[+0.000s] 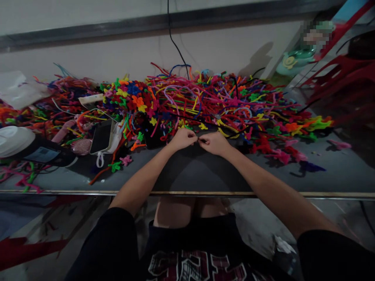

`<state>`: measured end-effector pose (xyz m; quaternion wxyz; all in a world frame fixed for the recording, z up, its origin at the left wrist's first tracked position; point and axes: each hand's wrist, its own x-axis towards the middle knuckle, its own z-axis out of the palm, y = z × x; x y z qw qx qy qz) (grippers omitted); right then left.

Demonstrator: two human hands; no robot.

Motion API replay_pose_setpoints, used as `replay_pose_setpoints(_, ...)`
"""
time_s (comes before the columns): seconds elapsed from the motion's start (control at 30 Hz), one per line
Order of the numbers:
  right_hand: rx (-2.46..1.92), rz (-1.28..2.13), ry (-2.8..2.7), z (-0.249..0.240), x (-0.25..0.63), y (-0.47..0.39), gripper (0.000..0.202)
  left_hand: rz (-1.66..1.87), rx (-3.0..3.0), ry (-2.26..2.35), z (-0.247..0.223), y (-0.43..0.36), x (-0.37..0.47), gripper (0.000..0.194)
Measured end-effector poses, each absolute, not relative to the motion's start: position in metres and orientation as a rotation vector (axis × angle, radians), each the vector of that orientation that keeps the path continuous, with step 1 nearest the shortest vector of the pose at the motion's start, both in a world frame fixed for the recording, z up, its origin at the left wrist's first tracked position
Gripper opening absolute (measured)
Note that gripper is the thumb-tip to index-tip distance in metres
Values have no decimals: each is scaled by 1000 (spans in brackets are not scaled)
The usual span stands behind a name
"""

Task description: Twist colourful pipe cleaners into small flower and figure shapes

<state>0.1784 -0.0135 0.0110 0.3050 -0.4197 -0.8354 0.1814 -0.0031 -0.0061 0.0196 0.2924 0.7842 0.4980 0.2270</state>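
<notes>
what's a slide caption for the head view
Left hand and right hand close together over a grey tabletop, before a heap of colourful fuzzy stems.

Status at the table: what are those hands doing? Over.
Left hand and right hand nearly touching. Small dark piece between them, too tiny to identify. Multicoloured fuzzy-stem pile crowds just beyond.

A small dark piece (198, 139) — shape unclear — sits pinched between left hand (184, 139) and right hand (216, 143).

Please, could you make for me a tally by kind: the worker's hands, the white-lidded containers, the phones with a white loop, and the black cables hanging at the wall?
Hands: 2 (left hand, right hand)
White-lidded container: 1
Phone with white loop: 1
Black hanging cable: 1
Total: 5
</notes>
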Motion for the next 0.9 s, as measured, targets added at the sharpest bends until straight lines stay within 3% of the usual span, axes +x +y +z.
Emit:
replay_pose_setpoints(0.13, -1126, 730, -2012, 10, 182, -3, 22, 848, 2305, 1139, 23, -5, -9, 26)
replay_pose_setpoints(0.27, -1030, 1278, -1792, 13, 189, 3, 29, 757, 2700, 896, 25, -6, -16, 35)
replay_pose_setpoints(0.37, -970, 1503, -1721, 18, 192, 2, 31, 785, 2825, 911, 23, -4, -17, 34)
replay_pose_setpoints(0.9, -960, 1644, -1727, 23, 197, 4, 27, 975, 2703, 1043, 10, 1, -14, 25)
